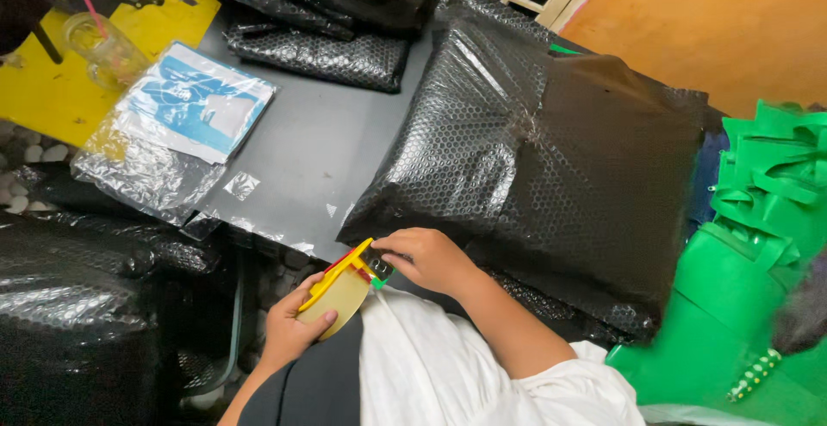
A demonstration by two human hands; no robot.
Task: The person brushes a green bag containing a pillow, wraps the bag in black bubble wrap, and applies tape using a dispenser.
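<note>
My left hand (pixel 291 329) grips a tape dispenser (pixel 341 288) with a yellow and red frame and a roll of clear tape, held near the table's front edge. My right hand (pixel 427 258) pinches the tape end at the dispenser's top, right beside the near corner of a large parcel wrapped in black bubble wrap (pixel 534 176). That parcel lies on the dark table (pixel 310 146) and fills its right half.
More black bubble-wrapped parcels (pixel 323 51) are stacked at the back, and others (pixel 77 305) lie at the left. A clear bag with blue and white printed sheets (pixel 185 111) rests at the left. A glass jar (pixel 103 47) stands on a yellow surface. Green plastic (pixel 758 245) sits at the right.
</note>
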